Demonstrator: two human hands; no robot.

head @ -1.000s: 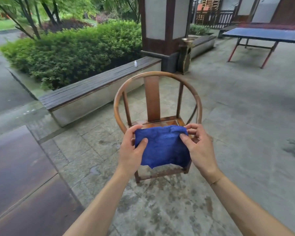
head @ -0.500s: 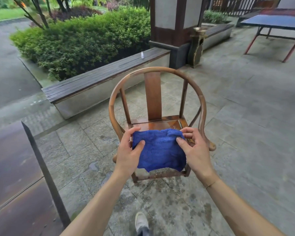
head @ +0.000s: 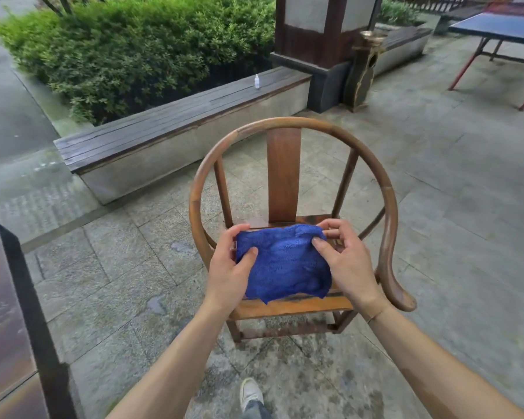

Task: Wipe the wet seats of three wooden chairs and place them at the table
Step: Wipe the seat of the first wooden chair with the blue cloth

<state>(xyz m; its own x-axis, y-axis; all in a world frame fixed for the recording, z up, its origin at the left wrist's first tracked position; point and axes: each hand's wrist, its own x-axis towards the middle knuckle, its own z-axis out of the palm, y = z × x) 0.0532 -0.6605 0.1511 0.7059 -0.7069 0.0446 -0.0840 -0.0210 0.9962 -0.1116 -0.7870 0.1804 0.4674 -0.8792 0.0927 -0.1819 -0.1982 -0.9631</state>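
Blue cloth point(head: 283, 267) is hanging mid-frame over the wooden chair point(head: 288, 306) seat, with the left hand point(head: 229, 275) and right hand point(head: 347, 261) each pinching a side. Loose pinching is risking dropping it onto the wet floor point(head: 109, 285).

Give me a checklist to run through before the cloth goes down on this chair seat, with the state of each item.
1. Blue cloth held by both hands: ok, left hand and right hand pinch its sides.
2. Cloth spread out: ok, stretched between the hands.
3. Cloth above the chair seat: ok.
4. Seat free of objects: cannot tell, the cloth hides most of it.
5. Seat wet: cannot tell.
6. Chair standing level on the paving: ok, as far as its visible legs show.
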